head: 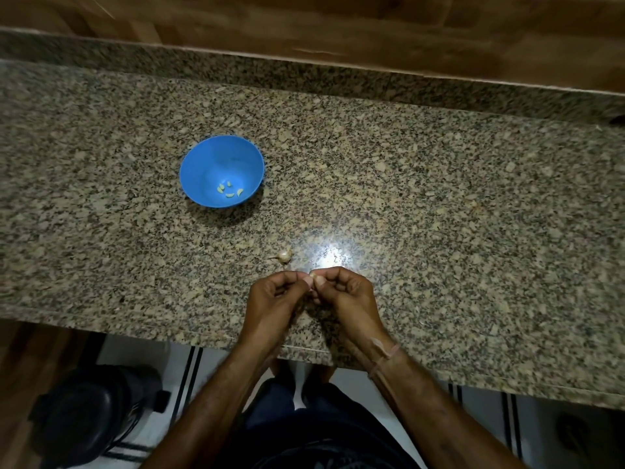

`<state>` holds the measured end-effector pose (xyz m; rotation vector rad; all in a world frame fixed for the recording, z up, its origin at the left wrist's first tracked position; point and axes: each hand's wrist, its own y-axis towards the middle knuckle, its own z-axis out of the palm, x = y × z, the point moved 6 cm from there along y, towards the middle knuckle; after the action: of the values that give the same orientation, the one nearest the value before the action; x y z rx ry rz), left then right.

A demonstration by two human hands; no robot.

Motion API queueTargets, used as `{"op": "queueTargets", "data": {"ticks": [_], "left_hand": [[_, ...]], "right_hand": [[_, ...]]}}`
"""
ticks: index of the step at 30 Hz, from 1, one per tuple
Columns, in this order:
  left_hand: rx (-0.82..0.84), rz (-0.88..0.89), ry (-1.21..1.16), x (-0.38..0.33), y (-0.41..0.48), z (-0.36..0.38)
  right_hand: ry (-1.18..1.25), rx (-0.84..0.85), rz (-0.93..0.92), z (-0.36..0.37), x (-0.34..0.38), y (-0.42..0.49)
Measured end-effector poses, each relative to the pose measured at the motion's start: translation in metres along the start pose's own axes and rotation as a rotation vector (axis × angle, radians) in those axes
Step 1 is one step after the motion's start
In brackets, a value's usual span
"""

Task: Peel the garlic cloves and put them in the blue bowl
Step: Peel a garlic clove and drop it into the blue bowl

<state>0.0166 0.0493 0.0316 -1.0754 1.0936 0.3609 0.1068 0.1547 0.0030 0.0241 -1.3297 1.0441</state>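
Forearms (216,394) reach over the near edge of a granite worktop (439,198). Far left, a blue bowl (216,157) holds peeled cloves (230,191); a garlic piece (284,255) lies just beyond the hands. Squeezed too hard, the small clove (313,275) could shoot off the edge. Both the left hand (274,294) and right hand (346,292) pinch it, fingers curled.

Both forearms bare right to the near edge. Thin pale thread band (385,358), looped more than once, on the right wrist just behind the right hand (345,292). Left hand (274,296) and wrist plain. Dark blue trousers (275,401). Dark top (324,448), faint lighter print, blurry.
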Motion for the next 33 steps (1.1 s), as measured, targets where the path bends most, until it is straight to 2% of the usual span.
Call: {"op": "queueTargets", "data": {"ticks": [8, 13, 17, 22, 29, 31, 33], "left_hand": [[-0.085, 0.052, 0.122, 0.006, 0.001, 0.004], [-0.074, 0.043, 0.185, 0.014, 0.001, 0.005], [-0.146, 0.04, 0.257, 0.019, 0.005, -0.007], [-0.201, 0.108, 0.302, 0.013, 0.013, -0.015], [-0.066, 0.285, 0.377, -0.012, 0.007, -0.003], [-0.07, 0.298, 0.416, -0.014, 0.007, -0.003], [-0.092, 0.289, 0.413, -0.015, 0.006, -0.005]], "right_hand": [[-0.158, 0.055, -0.108, -0.005, -0.002, 0.006], [-0.037, -0.034, 0.042, -0.002, -0.006, 0.006], [0.025, -0.065, 0.108, -0.006, -0.009, 0.01], [-0.183, -0.008, -0.053, -0.01, 0.001, 0.012], [-0.682, 0.015, -0.323, -0.009, 0.016, 0.014], [-0.713, 0.01, -0.346, -0.009, 0.019, 0.013], [-0.64, 0.025, -0.329, -0.008, 0.021, 0.012]]}}
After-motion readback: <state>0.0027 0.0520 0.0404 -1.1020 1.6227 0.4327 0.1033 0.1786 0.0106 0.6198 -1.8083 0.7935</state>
